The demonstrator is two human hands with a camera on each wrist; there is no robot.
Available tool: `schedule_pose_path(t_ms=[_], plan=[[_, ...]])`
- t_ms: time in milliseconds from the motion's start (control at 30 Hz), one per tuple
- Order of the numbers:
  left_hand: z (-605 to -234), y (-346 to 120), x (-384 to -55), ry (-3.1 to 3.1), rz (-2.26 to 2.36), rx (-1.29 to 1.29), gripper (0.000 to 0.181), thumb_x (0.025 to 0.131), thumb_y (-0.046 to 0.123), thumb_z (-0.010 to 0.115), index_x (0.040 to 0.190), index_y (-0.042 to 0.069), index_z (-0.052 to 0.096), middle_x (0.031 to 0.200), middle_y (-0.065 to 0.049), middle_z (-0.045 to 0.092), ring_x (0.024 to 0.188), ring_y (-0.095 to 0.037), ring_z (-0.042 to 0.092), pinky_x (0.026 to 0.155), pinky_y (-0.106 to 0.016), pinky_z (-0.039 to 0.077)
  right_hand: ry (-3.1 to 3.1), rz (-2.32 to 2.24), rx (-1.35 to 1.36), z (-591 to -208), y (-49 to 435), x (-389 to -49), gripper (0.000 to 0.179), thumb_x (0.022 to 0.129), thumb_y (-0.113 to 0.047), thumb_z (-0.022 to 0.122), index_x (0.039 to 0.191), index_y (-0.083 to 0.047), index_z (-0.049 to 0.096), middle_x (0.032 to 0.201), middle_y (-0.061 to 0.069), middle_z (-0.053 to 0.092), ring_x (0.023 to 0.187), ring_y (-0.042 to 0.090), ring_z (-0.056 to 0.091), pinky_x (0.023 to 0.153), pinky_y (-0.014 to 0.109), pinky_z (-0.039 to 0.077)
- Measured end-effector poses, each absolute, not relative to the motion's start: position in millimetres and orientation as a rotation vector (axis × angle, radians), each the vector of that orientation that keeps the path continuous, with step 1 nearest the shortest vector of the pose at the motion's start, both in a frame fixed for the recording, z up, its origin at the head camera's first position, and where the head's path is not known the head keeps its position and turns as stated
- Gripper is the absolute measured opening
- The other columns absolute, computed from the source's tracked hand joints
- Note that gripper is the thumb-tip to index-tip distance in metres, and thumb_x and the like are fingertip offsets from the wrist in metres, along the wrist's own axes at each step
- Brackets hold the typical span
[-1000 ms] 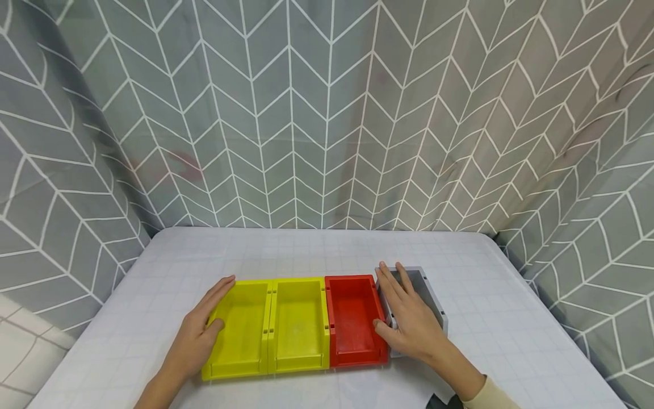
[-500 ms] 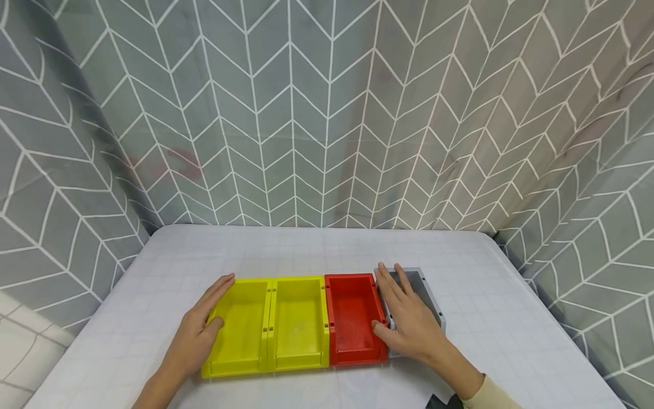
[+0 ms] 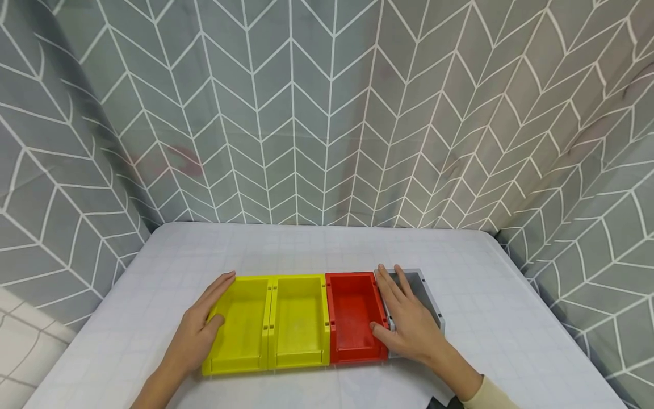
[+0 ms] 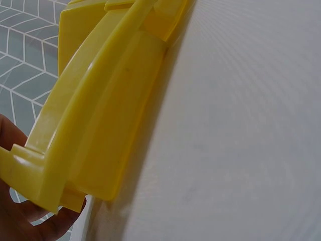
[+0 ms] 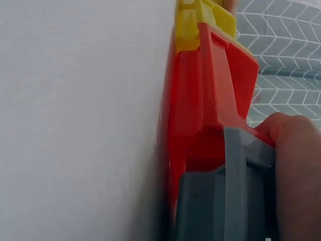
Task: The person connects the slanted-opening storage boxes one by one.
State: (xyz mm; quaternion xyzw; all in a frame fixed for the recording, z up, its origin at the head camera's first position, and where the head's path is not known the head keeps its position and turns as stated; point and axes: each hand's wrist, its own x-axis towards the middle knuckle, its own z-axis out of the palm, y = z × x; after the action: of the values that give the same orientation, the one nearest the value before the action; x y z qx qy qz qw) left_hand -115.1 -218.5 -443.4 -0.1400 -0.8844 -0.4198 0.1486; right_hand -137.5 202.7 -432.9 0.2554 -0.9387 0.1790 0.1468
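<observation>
Four bins would be a count, so: several shallow plastic bins stand side by side in a row in the head view. At its left end my left hand holds the outer yellow bin, thumb over the side rim and fingers along the outside to the far corner. A second yellow bin adjoins it, then a red bin. My right hand pinches the side walls where the red bin meets the grey bin, thumb on the red side, fingers over the grey one. It covers much of the grey bin.
The bins stand on a table with a white cloth. Behind and at both sides hangs a grey curtain with white chevron lines. A small black object shows at the bottom edge beside the right sleeve.
The grey bin has shifted very slightly left against the red one. Both hands keep their hold, and the head view has tilted a little.
</observation>
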Motion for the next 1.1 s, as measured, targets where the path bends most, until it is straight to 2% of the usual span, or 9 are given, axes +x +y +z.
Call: schedule_pose_path(t_ms=[200,333,667,800,1100], plan=[[-442.5,-220.7,-115.8,-2.544,-1.195,-0.412,0.079,0.087,-0.016,0.050,0.159,0.015,0.044,0.166,0.001,0.035,0.152,-0.032,0.030,0.113,-0.005,0.014,-2.689,0.534,0.732,-436.7,202.0,-138.2,0.098,0.083,-0.033,0.071,0.166,-0.010,0.026,0.172,0.001,0.020,0.156,0.037,0.012,0.090,0.058,0.059],[-441.2,-221.5,-116.4,-2.545,-1.185,-0.411,0.080,0.087,-0.016,0.050,0.160,0.016,0.044,0.166,0.002,0.034,0.152,-0.031,0.030,0.113,-0.006,0.014,-2.683,0.540,0.729,-436.7,200.6,-139.6,0.099,0.082,-0.034,0.071,0.166,-0.011,0.025,0.172,0.000,0.021,0.156,0.037,0.013,0.092,0.059,0.057],[-446.3,-217.3,-116.2,-2.547,-1.220,-0.414,0.079,0.088,-0.016,0.049,0.160,0.016,0.043,0.166,0.000,0.033,0.152,-0.033,0.030,0.113,-0.005,0.014,-2.769,0.479,0.678,-437.2,202.7,-133.6,0.108,0.080,-0.045,0.078,0.167,-0.011,0.024,0.172,0.000,0.018,0.156,0.036,0.012,0.088,0.056,0.060],[-446.9,-213.7,-115.4,-2.540,-1.225,-0.419,0.079,0.087,-0.016,0.050,0.160,0.016,0.044,0.166,0.001,0.034,0.152,-0.032,0.030,0.113,-0.006,0.014,-2.767,0.469,0.672,-436.6,205.4,-131.6,0.108,0.079,-0.045,0.078,0.167,-0.011,0.024,0.172,-0.001,0.018,0.157,0.036,0.011,0.086,0.054,0.061],[-443.1,-219.7,-116.7,-2.543,-1.196,-0.435,0.080,0.087,-0.017,0.050,0.160,0.016,0.043,0.166,0.001,0.034,0.152,-0.034,0.030,0.112,-0.004,0.014,-2.754,0.529,0.714,-437.9,202.2,-138.1,0.105,0.082,-0.044,0.076,0.166,-0.010,0.024,0.173,0.002,0.018,0.157,0.035,0.009,0.092,0.058,0.057]])
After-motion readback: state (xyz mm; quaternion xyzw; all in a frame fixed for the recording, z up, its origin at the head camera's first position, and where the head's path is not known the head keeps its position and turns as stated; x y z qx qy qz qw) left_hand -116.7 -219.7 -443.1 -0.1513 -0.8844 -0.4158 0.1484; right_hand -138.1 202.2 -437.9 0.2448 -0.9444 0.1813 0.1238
